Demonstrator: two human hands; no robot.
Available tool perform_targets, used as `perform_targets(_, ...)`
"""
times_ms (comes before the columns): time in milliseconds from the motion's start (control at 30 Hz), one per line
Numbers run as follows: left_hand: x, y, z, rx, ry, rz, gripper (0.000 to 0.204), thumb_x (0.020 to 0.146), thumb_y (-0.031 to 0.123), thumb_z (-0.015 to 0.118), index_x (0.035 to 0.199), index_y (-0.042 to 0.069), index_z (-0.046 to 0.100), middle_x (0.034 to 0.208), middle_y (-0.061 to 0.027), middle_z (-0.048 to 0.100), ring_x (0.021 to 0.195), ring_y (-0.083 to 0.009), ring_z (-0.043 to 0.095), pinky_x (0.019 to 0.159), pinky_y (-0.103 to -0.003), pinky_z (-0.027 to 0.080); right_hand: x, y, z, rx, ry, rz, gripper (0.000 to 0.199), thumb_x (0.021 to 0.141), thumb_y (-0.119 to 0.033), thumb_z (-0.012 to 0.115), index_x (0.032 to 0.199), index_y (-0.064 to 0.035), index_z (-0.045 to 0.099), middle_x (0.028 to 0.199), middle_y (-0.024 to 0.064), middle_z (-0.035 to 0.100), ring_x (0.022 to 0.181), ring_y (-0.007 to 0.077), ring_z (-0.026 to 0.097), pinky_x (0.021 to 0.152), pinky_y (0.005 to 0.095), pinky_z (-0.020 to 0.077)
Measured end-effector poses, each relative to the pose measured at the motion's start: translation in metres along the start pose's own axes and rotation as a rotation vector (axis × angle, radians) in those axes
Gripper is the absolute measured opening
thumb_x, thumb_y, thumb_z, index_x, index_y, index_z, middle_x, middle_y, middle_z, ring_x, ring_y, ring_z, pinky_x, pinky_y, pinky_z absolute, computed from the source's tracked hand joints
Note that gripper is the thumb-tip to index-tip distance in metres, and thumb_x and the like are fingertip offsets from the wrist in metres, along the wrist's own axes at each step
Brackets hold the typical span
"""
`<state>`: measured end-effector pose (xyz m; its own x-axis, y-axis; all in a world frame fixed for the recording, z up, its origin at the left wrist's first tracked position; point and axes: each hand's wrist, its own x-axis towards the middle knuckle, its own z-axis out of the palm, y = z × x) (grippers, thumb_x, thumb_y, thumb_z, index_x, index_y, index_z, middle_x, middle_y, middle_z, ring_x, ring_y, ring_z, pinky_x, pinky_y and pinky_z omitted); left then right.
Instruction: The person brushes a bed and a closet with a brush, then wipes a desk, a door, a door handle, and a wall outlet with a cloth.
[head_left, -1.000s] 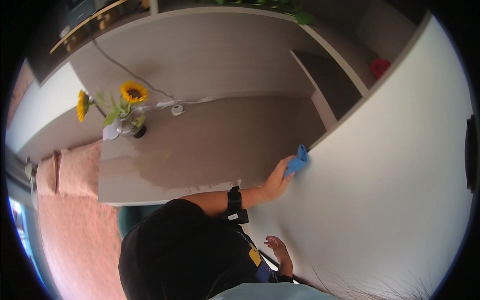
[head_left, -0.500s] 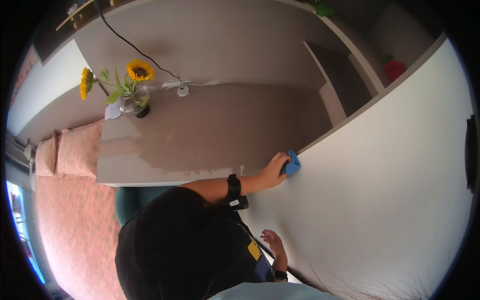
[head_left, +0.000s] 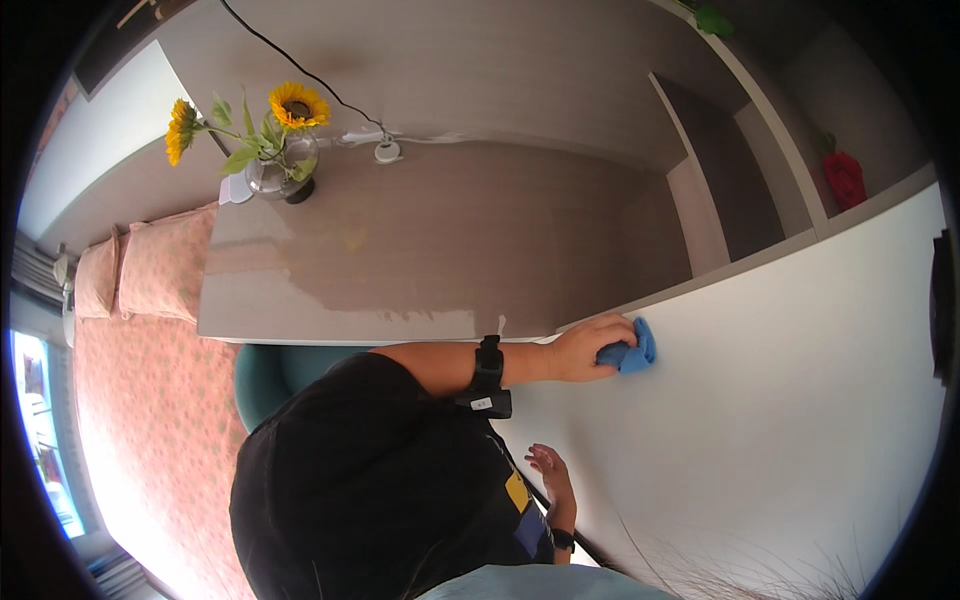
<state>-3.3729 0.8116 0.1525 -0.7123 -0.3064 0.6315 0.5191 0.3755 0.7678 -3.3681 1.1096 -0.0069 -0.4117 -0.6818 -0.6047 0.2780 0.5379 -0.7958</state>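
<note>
My left hand (head_left: 588, 350) is closed around a folded blue cloth (head_left: 640, 348), which rests against a broad white panel (head_left: 760, 400) just below the panel's brown edge. The fingers curl over the cloth, and part of it pokes out beyond them. A black band with a small box sits on the left wrist. Lower down, close to my body, my right hand (head_left: 552, 478) hangs with loosely bent fingers apart and nothing visible in them. Beside the left arm lies a brown desk top (head_left: 450, 230) with a shiny, wet-looking patch near its front edge.
A glass vase (head_left: 283, 178) with sunflowers stands at the desk's left end, near a cable with a round white piece (head_left: 387, 151). Shelves (head_left: 730, 190) with a red rose (head_left: 845, 180) are at upper right. A green chair (head_left: 270, 385) and pink bed (head_left: 150, 400) lie left.
My left hand has moved right with the blue cloth, along the white panel's edge. The view has shifted slightly, showing more of the shelves. My right hand stays near my body.
</note>
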Motion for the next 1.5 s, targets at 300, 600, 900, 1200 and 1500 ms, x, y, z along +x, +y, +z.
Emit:
perform_targets(300,-0.027,-0.053,-0.009,0.101,-0.384,-0.415,0.036,0.068,0.02,0.062,0.099,0.003,0.054,0.099,-0.0158,0.057,0.092,-0.0325,0.055,0.077,-0.038,0.045,0.011,-0.026,0.002,0.012,0.0,0.024,0.037,0.089,-0.026,0.054,0.117,-0.0017,0.05,0.111,0.0109,0.057,0.099,0.0206,0.058,0.088,0.0329,0.0423)
perform_targets(600,-0.041,-0.03,-0.018,-0.149,-0.545,-0.595,0.041,0.079,0.025,0.052,0.112,0.002,0.05,0.101,-0.0225,0.057,0.094,-0.0359,0.056,0.08,-0.039,0.044,-0.02,-0.137,0.027,0.155,-0.013,-0.124,0.048,0.092,-0.025,0.05,0.133,-0.0066,0.032,0.118,0.013,0.052,0.106,0.0231,0.054,0.09,0.0343,0.043)
perform_targets(900,-0.039,-0.054,-0.002,-0.301,-0.804,-0.295,0.046,0.081,0.023,0.057,0.12,0.001,0.048,0.121,-0.0193,0.044,0.112,-0.0332,0.045,0.092,-0.037,0.038,0.003,-0.186,0.027,0.038,0.181,-0.164,0.038,0.084,-0.025,0.064,0.113,-0.004,0.053,0.105,0.0072,0.058,0.097,0.0169,0.054,0.087,0.0309,0.0435)
perform_targets(1200,0.017,-0.074,-0.031,-0.462,-0.896,-0.416,0.036,0.08,0.029,0.065,0.106,0.005,0.058,0.103,-0.0099,0.059,0.102,-0.0206,0.053,0.089,-0.033,0.041,0.004,-0.178,0.022,-0.005,0.345,-0.088,0.044,0.079,-0.018,0.069,0.116,-0.0038,0.05,0.105,0.0082,0.059,0.097,0.0186,0.056,0.088,0.0307,0.0436)
perform_targets(1500,0.041,-0.06,-0.034,-0.468,-0.841,-0.439,0.033,0.079,0.027,0.068,0.104,0.007,0.06,0.099,-0.0065,0.063,0.095,-0.0163,0.057,0.079,-0.03,0.047,0.0,-0.161,0.029,0.13,0.346,-0.058,0.039,0.077,-0.008,0.069,0.112,-0.002,0.053,0.102,0.0063,0.061,0.094,0.0169,0.056,0.088,0.0313,0.0435)
